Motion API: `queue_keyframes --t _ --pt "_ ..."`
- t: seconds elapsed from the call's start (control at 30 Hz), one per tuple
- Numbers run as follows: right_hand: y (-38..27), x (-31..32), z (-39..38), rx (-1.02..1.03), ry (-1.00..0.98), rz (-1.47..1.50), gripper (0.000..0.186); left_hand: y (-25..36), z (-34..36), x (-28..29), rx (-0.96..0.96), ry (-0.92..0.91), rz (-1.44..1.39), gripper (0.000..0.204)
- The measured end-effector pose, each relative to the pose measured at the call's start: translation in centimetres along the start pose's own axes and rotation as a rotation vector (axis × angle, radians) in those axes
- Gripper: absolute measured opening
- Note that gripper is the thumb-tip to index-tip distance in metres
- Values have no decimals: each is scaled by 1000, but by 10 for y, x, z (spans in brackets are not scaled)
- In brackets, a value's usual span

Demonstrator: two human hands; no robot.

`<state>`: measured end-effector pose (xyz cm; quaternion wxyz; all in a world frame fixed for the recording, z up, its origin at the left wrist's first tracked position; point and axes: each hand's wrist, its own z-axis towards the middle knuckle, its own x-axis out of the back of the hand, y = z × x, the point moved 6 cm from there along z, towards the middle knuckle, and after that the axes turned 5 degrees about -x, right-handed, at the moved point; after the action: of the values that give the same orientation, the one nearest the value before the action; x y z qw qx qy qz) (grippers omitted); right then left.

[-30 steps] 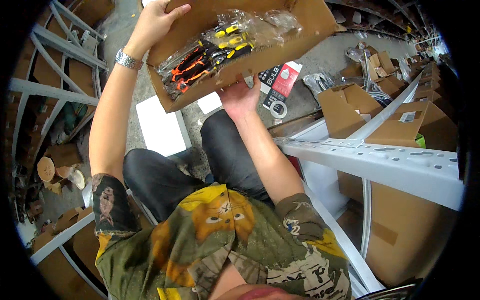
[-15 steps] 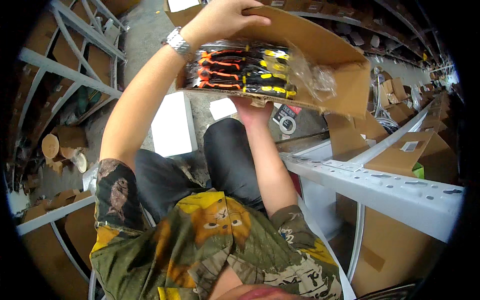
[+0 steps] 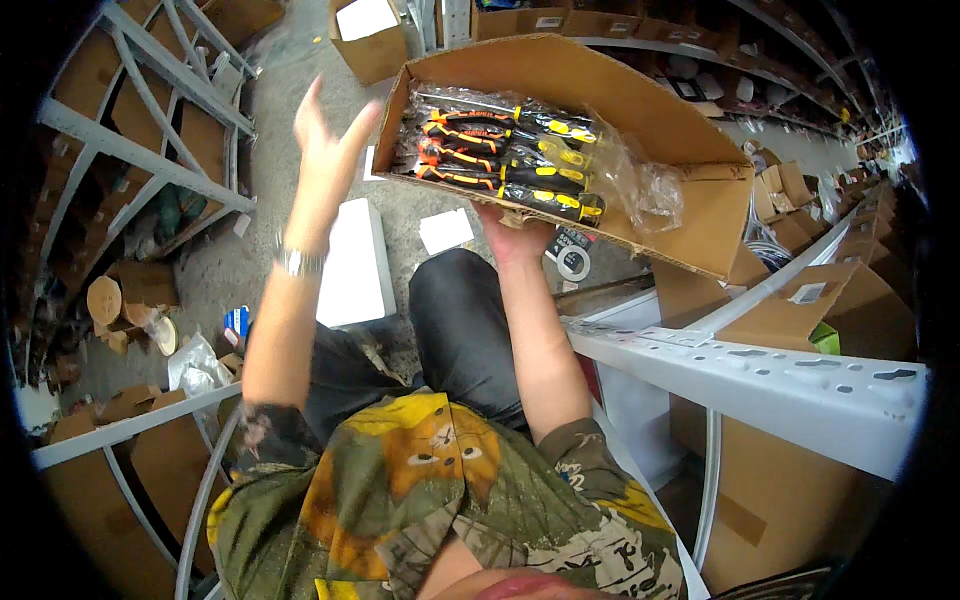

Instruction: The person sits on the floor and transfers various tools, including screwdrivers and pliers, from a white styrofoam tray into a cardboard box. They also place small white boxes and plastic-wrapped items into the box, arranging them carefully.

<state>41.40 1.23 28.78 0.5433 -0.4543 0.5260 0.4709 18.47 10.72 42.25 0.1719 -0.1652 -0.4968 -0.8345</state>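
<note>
An open cardboard box (image 3: 700, 215) is held up in front of me, tilted so its inside shows. My right hand (image 3: 515, 238) grips it from below, at the near edge; most of its fingers are hidden under the cardboard. Inside, on the left, lies a row of several hand tools (image 3: 510, 155) with orange, black and yellow handles, wrapped in clear plastic. Crumpled clear film (image 3: 640, 185) fills the space to their right. My left hand (image 3: 335, 135) is in the air beside the box's left end, thumb and fingers spread, holding nothing.
Close on my right runs a white metal shelf beam (image 3: 760, 385), with cardboard boxes (image 3: 810, 300) behind it. A white slab-like box (image 3: 352, 265) and a roll of tape (image 3: 573, 262) lie on the floor below. Metal shelving (image 3: 150, 150) stands at left; another carton (image 3: 372, 45) stands ahead.
My left hand has let go of the box's far edge and moved left and nearer to me, opening. The box has tilted slightly, its right end coming lower, still on my right hand.
</note>
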Motion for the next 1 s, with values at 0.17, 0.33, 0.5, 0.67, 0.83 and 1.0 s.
queue_keyframes --t 0.17,0.33,0.5,0.67,0.83,1.0 --pt "8 11 -2 6 3 95 72 -33 -128 -79 934 -114 -1082 114" --pt "14 -2 -1 36 -46 48 72 -14 -91 -100 772 -120 -1392 106" --pt "11 -10 -5 53 -77 43 69 -27 -64 -104 791 -135 -1400 63" --pt "14 5 -26 7 198 -56 57 -43 -55 -104 948 -44 -1294 57" --pt "30 38 -48 57 350 114 46 -53 -28 -115 888 -176 -1192 46" --pt "35 24 -61 98 345 75 31 -48 -20 -126 875 -295 -1099 46"
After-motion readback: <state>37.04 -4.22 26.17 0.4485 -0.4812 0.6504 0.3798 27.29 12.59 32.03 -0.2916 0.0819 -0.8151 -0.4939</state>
